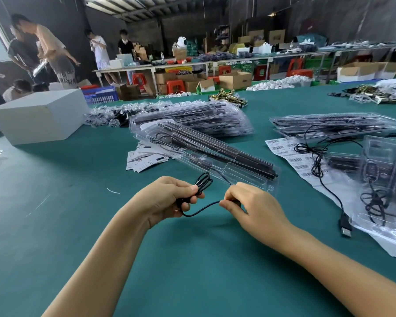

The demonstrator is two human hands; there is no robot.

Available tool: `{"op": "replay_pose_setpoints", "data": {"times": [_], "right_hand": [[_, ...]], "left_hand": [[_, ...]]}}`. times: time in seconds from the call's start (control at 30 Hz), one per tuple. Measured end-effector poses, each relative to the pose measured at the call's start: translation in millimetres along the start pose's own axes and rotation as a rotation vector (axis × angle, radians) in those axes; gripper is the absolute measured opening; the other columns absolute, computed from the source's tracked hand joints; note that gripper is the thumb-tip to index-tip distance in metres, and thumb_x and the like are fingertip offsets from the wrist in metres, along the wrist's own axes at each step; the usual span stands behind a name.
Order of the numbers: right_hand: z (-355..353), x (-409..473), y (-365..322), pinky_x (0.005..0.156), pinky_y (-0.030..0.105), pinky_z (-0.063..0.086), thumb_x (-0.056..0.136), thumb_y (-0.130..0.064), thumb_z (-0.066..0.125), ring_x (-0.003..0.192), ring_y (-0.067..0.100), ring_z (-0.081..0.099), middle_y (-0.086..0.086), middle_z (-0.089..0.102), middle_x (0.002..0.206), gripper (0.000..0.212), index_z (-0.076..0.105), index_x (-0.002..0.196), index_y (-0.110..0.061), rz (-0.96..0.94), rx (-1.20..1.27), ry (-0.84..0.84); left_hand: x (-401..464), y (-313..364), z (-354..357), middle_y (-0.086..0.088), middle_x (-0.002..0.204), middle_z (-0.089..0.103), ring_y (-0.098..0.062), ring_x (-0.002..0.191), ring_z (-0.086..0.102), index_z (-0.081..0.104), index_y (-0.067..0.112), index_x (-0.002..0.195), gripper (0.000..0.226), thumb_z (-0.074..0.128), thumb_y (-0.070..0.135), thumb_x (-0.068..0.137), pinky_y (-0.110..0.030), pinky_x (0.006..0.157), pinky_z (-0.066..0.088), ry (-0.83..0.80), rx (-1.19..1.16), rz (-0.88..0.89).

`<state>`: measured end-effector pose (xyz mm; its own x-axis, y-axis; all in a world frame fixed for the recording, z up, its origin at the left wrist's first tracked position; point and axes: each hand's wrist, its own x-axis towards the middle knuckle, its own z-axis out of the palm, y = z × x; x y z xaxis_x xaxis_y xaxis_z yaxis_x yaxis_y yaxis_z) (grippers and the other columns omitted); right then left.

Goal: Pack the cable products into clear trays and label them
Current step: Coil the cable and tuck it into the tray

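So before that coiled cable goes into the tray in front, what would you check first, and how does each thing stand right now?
1. Coil held firm: left hand grips the looped black cable. Ok.
2. Loose end under control: right hand pinches the strand running between the hands. Ok.
3. All the slack wound up: a length hangs between the hands. Not ok.
4. Clear tray within reach, just beyond the hands. Ok.
5. Free pocket for the coil: cannot tell.
6. Barcode labels at hand, to the right. Ok.
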<state>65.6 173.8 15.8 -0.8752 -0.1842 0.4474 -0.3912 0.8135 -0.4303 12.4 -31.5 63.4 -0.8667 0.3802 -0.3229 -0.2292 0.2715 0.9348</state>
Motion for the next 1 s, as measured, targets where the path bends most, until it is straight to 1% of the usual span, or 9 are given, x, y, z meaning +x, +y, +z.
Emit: {"op": "replay_pose_setpoints", "data": {"times": [0.13, 0.27, 0.53, 0.6, 0.67, 0.73, 0.8, 0.9, 1.0], "right_hand": [[2.4, 0.1, 0.1, 0.059, 0.033, 0.042, 0.094, -0.035, 0.055, 0.070, 0.008, 0.042, -0.012, 0.049, 0.073, 0.021, 0.054, 0.081, -0.019, 0.010, -0.001, 0.066], [6.4, -0.2, -0.5, 0.053, 0.030, 0.034, 0.095, -0.032, 0.055, 0.061, 0.005, 0.040, -0.010, 0.046, 0.071, 0.023, 0.048, 0.078, -0.019, 0.045, 0.010, 0.106], [9.9, -0.5, 1.7, 0.053, 0.031, 0.032, 0.095, -0.031, 0.054, 0.059, 0.009, 0.039, -0.010, 0.042, 0.068, 0.024, 0.047, 0.078, -0.016, 0.074, 0.030, 0.135], [10.2, -0.4, 1.5, 0.052, 0.031, 0.032, 0.095, -0.030, 0.055, 0.059, 0.010, 0.038, -0.011, 0.041, 0.068, 0.024, 0.047, 0.078, -0.015, 0.068, 0.021, 0.154], [10.4, 0.3, 1.4, 0.051, 0.031, 0.031, 0.095, -0.030, 0.055, 0.058, 0.008, 0.039, -0.012, 0.041, 0.067, 0.024, 0.047, 0.078, -0.015, 0.065, 0.026, 0.170], [10.9, 0.4, 1.7, 0.050, 0.031, 0.032, 0.094, -0.031, 0.056, 0.057, 0.005, 0.040, -0.012, 0.042, 0.067, 0.025, 0.047, 0.077, -0.016, 0.065, 0.041, 0.178], [11.0, 0.0, 2.3, 0.050, 0.032, 0.034, 0.095, -0.034, 0.054, 0.058, 0.006, 0.042, -0.011, 0.044, 0.068, 0.025, 0.048, 0.078, -0.017, 0.069, 0.060, 0.185], [10.6, 0.1, 1.7, 0.051, 0.030, 0.033, 0.095, -0.037, 0.052, 0.059, 0.007, 0.044, -0.011, 0.047, 0.068, 0.026, 0.048, 0.078, -0.018, 0.079, 0.104, 0.202], [10.7, 1.6, 0.5, 0.055, 0.033, 0.037, 0.095, -0.037, 0.051, 0.060, 0.007, 0.043, -0.012, 0.047, 0.067, 0.026, 0.049, 0.078, -0.017, 0.095, 0.154, 0.210]], "left_hand": [[0.8, -1.5, -1.0, 0.002, 0.063, 0.057, -0.006, 0.047, 0.046, 0.073, 0.003, 0.089, 0.020, 0.059, 0.017, 0.093, -0.017, 0.052, 0.034, -0.062, 0.073, 0.001], [0.9, -2.5, 2.0, 0.001, 0.064, 0.057, -0.005, 0.047, 0.045, 0.074, 0.005, 0.088, 0.020, 0.059, 0.017, 0.093, -0.015, 0.051, 0.033, -0.148, 0.132, -0.010], [3.3, -5.9, 6.1, 0.003, 0.068, 0.061, -0.003, 0.049, 0.046, 0.073, 0.002, 0.094, 0.020, 0.062, 0.019, 0.091, -0.013, 0.048, 0.032, -0.133, 0.121, -0.044], [3.8, -6.3, 5.6, 0.001, 0.074, 0.064, -0.003, 0.049, 0.047, 0.075, 0.003, 0.091, 0.020, 0.063, 0.019, 0.090, -0.014, 0.048, 0.032, -0.137, 0.106, -0.045], [4.4, -6.4, 4.6, -0.002, 0.087, 0.072, -0.003, 0.049, 0.047, 0.077, 0.006, 0.088, 0.018, 0.064, 0.018, 0.090, -0.015, 0.049, 0.032, -0.147, 0.091, -0.050], [5.0, -7.1, 3.7, -0.010, 0.094, 0.074, -0.003, 0.048, 0.046, 0.077, 0.007, 0.086, 0.019, 0.062, 0.017, 0.090, -0.015, 0.050, 0.032, -0.196, 0.053, -0.070], [5.0, -8.2, 2.3, -0.010, 0.090, 0.073, -0.003, 0.048, 0.045, 0.076, 0.006, 0.089, 0.018, 0.062, 0.018, 0.089, -0.015, 0.050, 0.032, -0.291, -0.006, -0.095], [5.7, -10.7, 1.4, -0.001, 0.074, 0.062, -0.002, 0.049, 0.042, 0.075, 0.006, 0.091, 0.017, 0.065, 0.019, 0.086, -0.016, 0.051, 0.033, -0.448, -0.106, -0.109], [8.3, -14.5, 2.6, 0.003, 0.065, 0.052, -0.003, 0.049, 0.038, 0.070, 0.006, 0.086, 0.017, 0.060, 0.019, 0.086, -0.018, 0.052, 0.033, -0.524, -0.229, -0.096]]}}
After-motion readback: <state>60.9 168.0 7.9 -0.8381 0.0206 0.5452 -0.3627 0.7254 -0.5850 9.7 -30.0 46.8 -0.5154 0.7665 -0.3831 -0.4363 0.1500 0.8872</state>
